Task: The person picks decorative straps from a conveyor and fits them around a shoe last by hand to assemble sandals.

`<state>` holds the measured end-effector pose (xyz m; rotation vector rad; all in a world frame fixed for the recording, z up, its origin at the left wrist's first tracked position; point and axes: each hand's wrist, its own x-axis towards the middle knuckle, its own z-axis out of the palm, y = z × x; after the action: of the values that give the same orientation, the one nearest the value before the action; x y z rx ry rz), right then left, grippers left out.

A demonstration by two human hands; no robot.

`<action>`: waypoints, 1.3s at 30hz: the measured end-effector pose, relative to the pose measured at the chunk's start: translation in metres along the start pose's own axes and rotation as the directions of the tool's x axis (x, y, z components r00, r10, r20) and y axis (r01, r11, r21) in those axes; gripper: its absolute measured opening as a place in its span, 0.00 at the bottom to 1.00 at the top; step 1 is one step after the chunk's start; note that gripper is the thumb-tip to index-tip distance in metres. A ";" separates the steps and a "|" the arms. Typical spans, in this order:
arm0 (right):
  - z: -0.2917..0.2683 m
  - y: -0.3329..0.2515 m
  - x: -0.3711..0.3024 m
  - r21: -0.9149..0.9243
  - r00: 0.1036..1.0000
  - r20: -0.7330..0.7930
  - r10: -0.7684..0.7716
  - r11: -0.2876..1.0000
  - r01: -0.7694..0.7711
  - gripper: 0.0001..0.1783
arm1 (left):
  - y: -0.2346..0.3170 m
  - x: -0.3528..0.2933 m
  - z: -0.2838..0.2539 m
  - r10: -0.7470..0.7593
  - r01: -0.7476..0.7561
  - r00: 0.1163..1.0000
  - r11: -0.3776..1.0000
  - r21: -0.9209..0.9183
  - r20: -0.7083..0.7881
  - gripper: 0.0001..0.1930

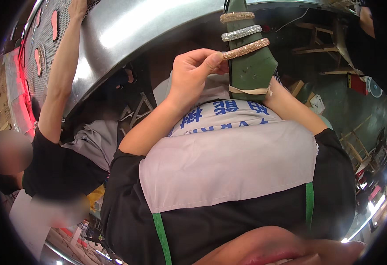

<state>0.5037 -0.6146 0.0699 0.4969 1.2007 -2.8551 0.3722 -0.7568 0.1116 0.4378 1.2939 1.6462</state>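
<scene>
A dark green shoe last (251, 73) lies in front of my apron, its far end near the metal edge. Three glittery straps cross it: a gold strap (237, 17), a silver strap (241, 33) and a rose-gold strap (248, 48). My left hand (195, 66) pinches the left end of the rose-gold strap between thumb and fingers. A cream elastic band (248, 90) goes around the last close to my body. My right forearm (293, 104) reaches to the last's right side, where the last hides the hand and its fingers.
A curved metal machine edge (127, 33) runs across the far side. Beside it, pink insole-shaped pieces (54, 25) lie on a mesh belt (65, 33). Another person's arm (63, 70) reaches over there at left. Wooden stools (319, 46) stand at right, near a fan (373, 87).
</scene>
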 end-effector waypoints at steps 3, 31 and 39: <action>0.004 0.001 -0.002 0.022 0.995 -0.078 0.061 0.998 -0.059 0.26 | -0.001 -0.004 -0.003 0.011 -0.011 1.000 0.999 -0.039 -0.005 0.12; 0.072 -0.060 -0.022 -0.524 0.849 -0.254 -0.464 0.804 0.283 0.16 | 0.018 0.050 -0.053 0.379 -0.063 0.851 0.762 -0.644 0.364 0.27; 0.061 -0.048 -0.001 -0.416 0.940 -0.164 -0.299 0.885 0.209 0.19 | 0.023 0.059 -0.049 0.517 -0.127 0.728 0.747 -0.652 0.450 0.30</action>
<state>0.4814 -0.6229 0.1437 0.7002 1.9637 -2.6864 0.2967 -0.7330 0.0984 0.7769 0.1769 1.8797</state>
